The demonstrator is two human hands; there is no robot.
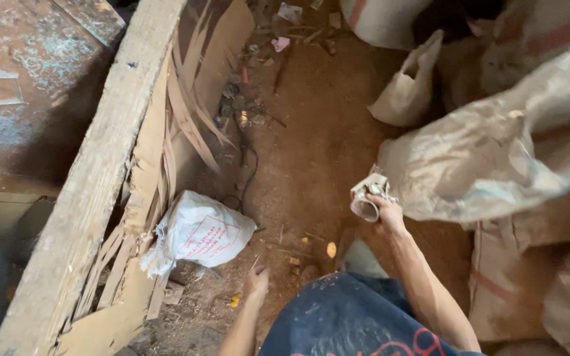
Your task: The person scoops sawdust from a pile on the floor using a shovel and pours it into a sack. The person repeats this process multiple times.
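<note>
Head view: my right hand (385, 212) is closed around the twisted corner (368, 195) of the big woven sack (489, 158), to the right of the middle; gathering the cloth into a knot gives me a firm hold on such a heavy thing. That arm reaches forward, nearly straight. My left hand (256, 285) hangs low and empty, fingers probably loose, near the small white bag (199, 232) that leans against the broken plywood (166, 165) at left.

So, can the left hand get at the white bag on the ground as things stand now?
Probably yes. The left hand hangs empty, just right of the white bag, with only bare dirt floor between them; the right hand holds the grey sack.
</note>
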